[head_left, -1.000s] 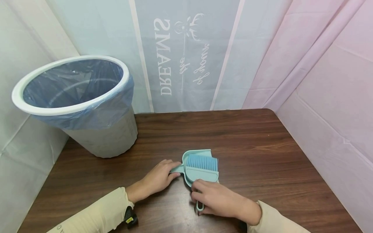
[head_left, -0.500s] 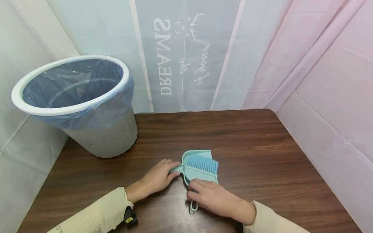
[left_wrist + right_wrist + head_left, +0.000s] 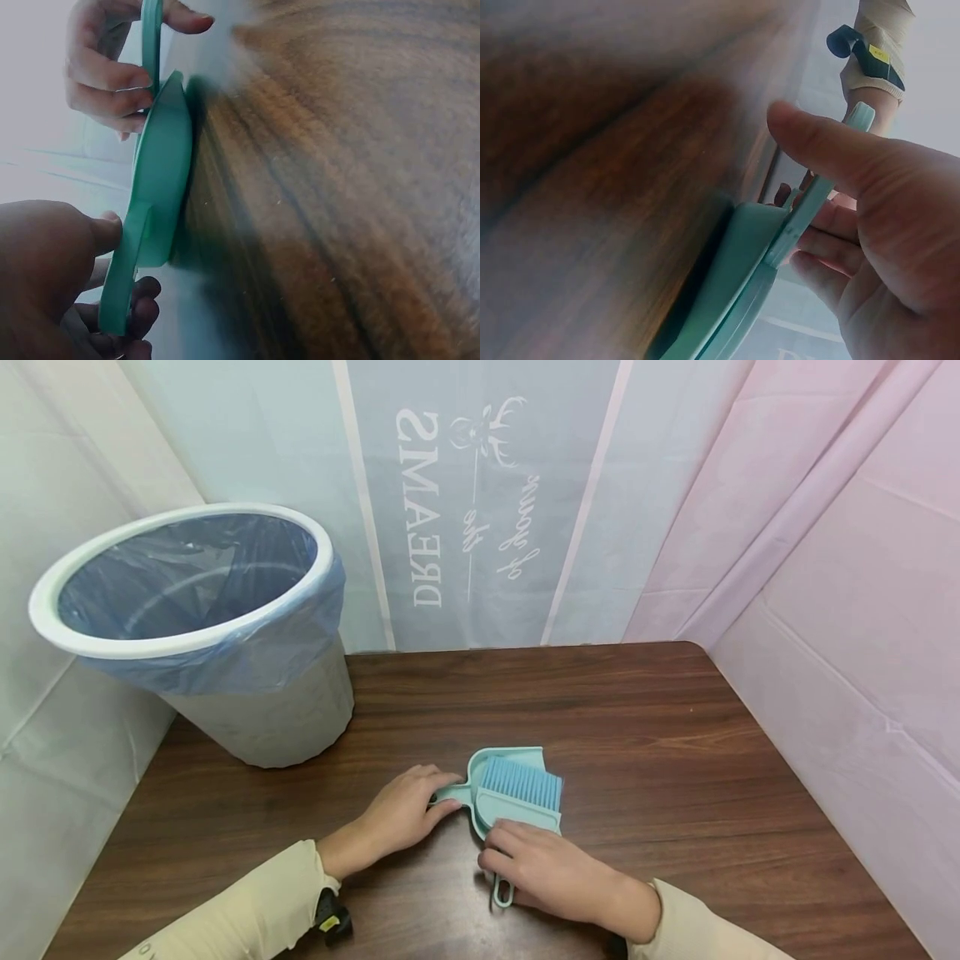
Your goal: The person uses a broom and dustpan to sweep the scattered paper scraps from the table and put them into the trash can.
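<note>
A light teal dustpan [image 3: 529, 754] lies on the table in the head view, its handle pointing left. My left hand [image 3: 393, 814] grips that handle, thumb on the near side and fingers across the far side. A matching hand brush [image 3: 517, 808] with blue bristles lies over the pan, bristles facing away from me. My right hand [image 3: 543, 868] holds the brush by its handle, whose looped end shows below the fingers. In the right wrist view, the thumb and fingers stand on opposite sides of the brush handle [image 3: 810, 206]. The dustpan's side wall [image 3: 166, 169] rests along the wood in the left wrist view.
A grey trash bin [image 3: 277, 718] with a white rim and blue liner stands at the table's back left. Dark wood tabletop [image 3: 637, 718] extends around the pan. Hanging cloth [image 3: 480, 527] with printed lettering closes the back, and pale sheets border both sides.
My right hand has shifted slightly left, swinging the brush's handle end left and turning the bristles a little clockwise over the pan. The left hand and dustpan have hardly moved.
</note>
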The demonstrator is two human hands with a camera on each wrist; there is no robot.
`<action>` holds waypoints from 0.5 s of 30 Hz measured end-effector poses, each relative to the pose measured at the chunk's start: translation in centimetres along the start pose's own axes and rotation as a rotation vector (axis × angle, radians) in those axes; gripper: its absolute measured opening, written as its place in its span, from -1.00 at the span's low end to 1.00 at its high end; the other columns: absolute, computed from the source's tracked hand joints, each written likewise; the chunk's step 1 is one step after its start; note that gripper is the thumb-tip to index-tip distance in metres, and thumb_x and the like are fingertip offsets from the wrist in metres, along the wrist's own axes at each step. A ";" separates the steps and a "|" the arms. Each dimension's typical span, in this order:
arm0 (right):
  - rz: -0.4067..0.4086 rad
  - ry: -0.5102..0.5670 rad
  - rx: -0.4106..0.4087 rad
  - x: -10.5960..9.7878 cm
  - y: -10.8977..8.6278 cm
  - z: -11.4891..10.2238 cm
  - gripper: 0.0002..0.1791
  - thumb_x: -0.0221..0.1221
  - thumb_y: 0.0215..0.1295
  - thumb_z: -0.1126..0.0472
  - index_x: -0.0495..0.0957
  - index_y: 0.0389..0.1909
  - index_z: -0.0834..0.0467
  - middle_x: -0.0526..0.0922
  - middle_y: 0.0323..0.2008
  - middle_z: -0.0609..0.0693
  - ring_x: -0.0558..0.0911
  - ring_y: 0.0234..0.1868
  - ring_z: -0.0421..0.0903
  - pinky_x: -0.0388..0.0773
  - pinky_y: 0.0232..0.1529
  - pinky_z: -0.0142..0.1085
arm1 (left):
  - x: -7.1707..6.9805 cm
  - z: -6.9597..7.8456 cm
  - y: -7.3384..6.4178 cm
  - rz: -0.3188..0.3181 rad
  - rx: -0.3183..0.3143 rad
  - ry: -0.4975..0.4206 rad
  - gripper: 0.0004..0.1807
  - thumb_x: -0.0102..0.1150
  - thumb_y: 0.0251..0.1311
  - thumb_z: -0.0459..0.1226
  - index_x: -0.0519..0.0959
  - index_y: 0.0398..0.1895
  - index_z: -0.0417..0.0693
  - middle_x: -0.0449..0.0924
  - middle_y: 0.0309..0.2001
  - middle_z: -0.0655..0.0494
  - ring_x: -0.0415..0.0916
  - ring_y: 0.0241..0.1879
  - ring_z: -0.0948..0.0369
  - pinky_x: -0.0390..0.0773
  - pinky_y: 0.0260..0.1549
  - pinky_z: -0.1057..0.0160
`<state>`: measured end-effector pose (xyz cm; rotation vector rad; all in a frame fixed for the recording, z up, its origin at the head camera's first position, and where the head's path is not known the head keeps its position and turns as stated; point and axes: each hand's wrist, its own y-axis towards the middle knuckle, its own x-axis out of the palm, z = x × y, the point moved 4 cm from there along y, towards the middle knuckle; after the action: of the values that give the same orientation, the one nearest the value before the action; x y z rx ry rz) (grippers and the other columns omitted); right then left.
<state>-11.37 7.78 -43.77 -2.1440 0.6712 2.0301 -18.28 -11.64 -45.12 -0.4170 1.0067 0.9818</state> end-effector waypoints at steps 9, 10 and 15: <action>-0.024 0.034 0.006 -0.2 -0.1 -0.1 -0.47 0.54 0.08 0.08 0.50 0.03 0.03 0.44 -0.07 -0.17 0.40 -0.11 -0.23 0.45 -0.05 -0.39 | -0.6 -0.3 0.3 0.013 -0.020 -0.010 -0.62 0.30 0.37 -0.14 0.65 0.15 -0.13 0.67 -0.07 0.05 0.59 -0.04 0.09 0.58 -0.01 -0.02; -0.032 0.040 0.005 -0.3 -0.2 -0.1 -0.41 0.56 0.05 0.05 0.50 0.05 0.03 0.43 -0.05 -0.17 0.40 -0.09 -0.23 0.45 -0.03 -0.39 | -0.6 -0.3 0.3 0.014 -0.023 -0.006 -0.62 0.30 0.37 -0.13 0.65 0.15 -0.12 0.67 -0.07 0.05 0.59 -0.04 0.09 0.57 0.00 -0.02; -0.149 0.098 0.013 -0.8 -1.0 -0.1 0.06 0.58 -0.20 -0.26 0.37 0.34 0.04 0.38 0.27 -0.02 0.41 0.26 -0.08 0.47 0.24 -0.22 | -1.0 -0.5 0.5 0.025 -0.036 0.001 -0.62 0.29 0.37 -0.11 0.66 0.14 -0.11 0.67 -0.09 0.05 0.60 -0.05 0.08 0.55 -0.01 -0.07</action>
<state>-10.88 8.83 -43.18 -2.2253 0.5174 1.8521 -19.15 -12.20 -44.48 -0.4360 0.9987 1.0236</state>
